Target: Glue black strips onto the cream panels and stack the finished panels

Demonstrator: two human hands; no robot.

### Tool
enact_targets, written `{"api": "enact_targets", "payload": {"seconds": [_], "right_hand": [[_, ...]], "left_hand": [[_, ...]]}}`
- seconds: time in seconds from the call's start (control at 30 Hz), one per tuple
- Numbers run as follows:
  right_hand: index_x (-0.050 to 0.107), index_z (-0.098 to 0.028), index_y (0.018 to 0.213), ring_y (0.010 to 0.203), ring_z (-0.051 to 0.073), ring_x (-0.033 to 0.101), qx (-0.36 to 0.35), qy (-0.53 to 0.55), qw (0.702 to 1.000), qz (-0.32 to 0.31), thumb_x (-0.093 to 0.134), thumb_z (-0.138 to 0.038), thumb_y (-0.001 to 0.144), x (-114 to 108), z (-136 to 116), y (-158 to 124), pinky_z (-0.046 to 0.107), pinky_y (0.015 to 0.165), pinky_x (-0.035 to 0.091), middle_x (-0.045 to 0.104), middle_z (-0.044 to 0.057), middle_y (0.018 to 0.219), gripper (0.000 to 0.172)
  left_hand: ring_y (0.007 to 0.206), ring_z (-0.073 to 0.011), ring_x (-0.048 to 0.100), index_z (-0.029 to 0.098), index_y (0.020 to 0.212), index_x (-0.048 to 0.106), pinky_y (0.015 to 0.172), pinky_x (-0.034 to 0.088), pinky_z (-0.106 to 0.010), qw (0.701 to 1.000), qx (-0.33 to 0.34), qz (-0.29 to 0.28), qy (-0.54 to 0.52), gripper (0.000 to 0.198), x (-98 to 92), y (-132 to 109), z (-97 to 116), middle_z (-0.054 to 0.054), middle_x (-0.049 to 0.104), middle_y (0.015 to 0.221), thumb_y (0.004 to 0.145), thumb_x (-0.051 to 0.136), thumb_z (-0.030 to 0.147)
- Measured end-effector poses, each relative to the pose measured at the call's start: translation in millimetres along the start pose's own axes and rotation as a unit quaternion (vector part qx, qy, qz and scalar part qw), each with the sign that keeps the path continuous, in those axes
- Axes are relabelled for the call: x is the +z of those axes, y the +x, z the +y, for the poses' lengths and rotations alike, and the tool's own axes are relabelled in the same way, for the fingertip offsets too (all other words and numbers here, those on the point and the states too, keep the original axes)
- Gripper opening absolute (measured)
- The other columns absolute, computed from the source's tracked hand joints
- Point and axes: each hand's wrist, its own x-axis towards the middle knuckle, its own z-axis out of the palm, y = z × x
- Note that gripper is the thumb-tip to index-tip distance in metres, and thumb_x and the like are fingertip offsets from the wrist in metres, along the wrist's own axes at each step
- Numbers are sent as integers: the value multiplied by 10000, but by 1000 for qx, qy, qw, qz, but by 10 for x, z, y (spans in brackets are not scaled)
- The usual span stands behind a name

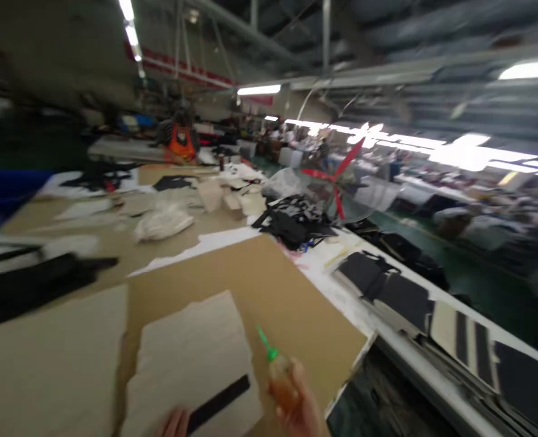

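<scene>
Factory hall, frame smeared with blur, long worktable (114, 243) running away toward 12 o'clock.

Black strip (218, 403) lies flat and slanted on a beige sheet (191, 352) at the bottom centre of the frame. Left hand (174, 423) is mostly cut off by the frame edge. Only its fingertips show, touching the strip's lower end, and whether they pinch it or just press cannot be told.

Right hand (302, 403) sits at 3 o'clock of the strip with its fingers wrapped around an amber bottle (280, 376). The green nozzle (265, 343) points toward 11 o'clock, just beside the strip's upper end but clear of it.

Progress, as a judgement: the strip is laid in place and the bottle is gripped. The nozzle is not yet on the strip, and no bead or wet mark shows on strip or sheet, so this looks early.

Outward:
- Brown cardboard (269, 285) lies under the sheet.
- A second beige sheet (50, 358) is at 9 o'clock.
- Dark cloth (32, 285) is at 10 o'clock.
- A white bag (162, 221) is near 11 o'clock.
- A pile of black pieces (291, 221) is at 1 o'clock, with a red-bladed fan (336, 176) behind it.
- Black panels (387, 285) lie along the table edge at 2 o'clock.
- A person in an orange top (181, 139) works at the far end, well apart.
</scene>
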Motion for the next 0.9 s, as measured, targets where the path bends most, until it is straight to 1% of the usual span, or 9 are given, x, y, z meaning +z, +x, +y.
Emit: {"api": "enact_targets", "payload": {"seconds": [0.07, 0.1, 0.17, 0.3, 0.47, 0.57, 0.67, 0.73, 0.9], "right_hand": [[592, -302, 1146, 847, 221, 702, 19, 17, 998, 56, 805, -495, 712, -138, 154, -25, 217, 481, 496, 716, 27, 1004, 521], [590, -287, 1157, 854, 222, 700, 29, 6, 997, 68, 823, -452, 701, -204, 207, -25, 228, 495, 512, 716, 40, 1034, 537], [617, -255, 1118, 808, 201, 690, 43, -28, 995, 88, 832, -392, 695, -315, 278, -13, 249, 535, 540, 716, 46, 1033, 494], [638, -216, 1034, 792, 210, 679, 44, -113, 985, 121, 819, -387, 681, -400, 365, 21, 286, 562, 559, 711, 52, 1006, 432], [518, -242, 1056, 924, 277, 692, 11, -175, 972, 158, 827, -421, 626, -353, 449, 132, 428, 729, 605, 694, 46, 1036, 558], [498, -244, 1088, 918, 284, 678, 11, -242, 951, 190, 826, -475, 608, -361, 462, 215, 390, 622, 601, 669, 67, 1073, 625], [537, -219, 1153, 932, 284, 650, -13, -335, 922, 193, 831, -500, 587, -402, 466, 289, 322, 560, 558, 653, 93, 1104, 697], [556, -193, 1163, 932, 282, 640, -50, -392, 901, 179, 818, -508, 596, -423, 478, 331, 347, 628, 556, 654, 102, 1086, 700], [596, -157, 1076, 973, 271, 603, -153, -472, 856, 141, 767, -487, 659, -431, 524, 429, 469, 896, 490, 633, 110, 1066, 559]], "left_hand": [[1223, -268, 536, 194, 1276, 564, 1014, 463, -491, 998, -11, -41, 52, 388, -257, -486, -156, -99, 558, 1353, 909, 588, 320], [1269, -283, 511, 178, 1301, 562, 1052, 440, -476, 996, 6, -57, 75, 415, -344, -638, -183, -112, 568, 1362, 892, 535, 242], [1335, -265, 454, 177, 1368, 513, 1103, 398, -439, 990, -10, -92, 105, 495, -417, -773, -189, -92, 527, 1425, 874, 488, 195], [1392, -258, 380, 162, 1405, 468, 1148, 350, -432, 985, -23, -126, 115, 537, -377, -720, -136, -86, 470, 1478, 869, 468, 175], [1402, -256, 364, 146, 1417, 444, 1161, 336, -437, 985, -28, -136, 104, 543, -392, -702, -94, -95, 451, 1490, 875, 462, 168], [1402, -243, 367, 166, 1429, 431, 1162, 336, -427, 985, -32, -135, 102, 547, -408, -725, -92, -87, 457, 1486, 882, 455, 162], [1401, -230, 370, 179, 1442, 412, 1169, 325, -421, 985, -33, -135, 103, 561, -404, -717, -83, -80, 459, 1486, 883, 444, 149], [1400, -229, 372, 177, 1439, 417, 1177, 308, -428, 984, -31, -140, 103, 565, -404, -693, -66, -74, 466, 1482, 875, 447, 145], [1410, -250, 355, 203, 1434, 424, 1205, 206, -502, 982, -37, -149, 113, 552, -471, -648, -9, -56, 448, 1500, 884, 457, 182]]}}
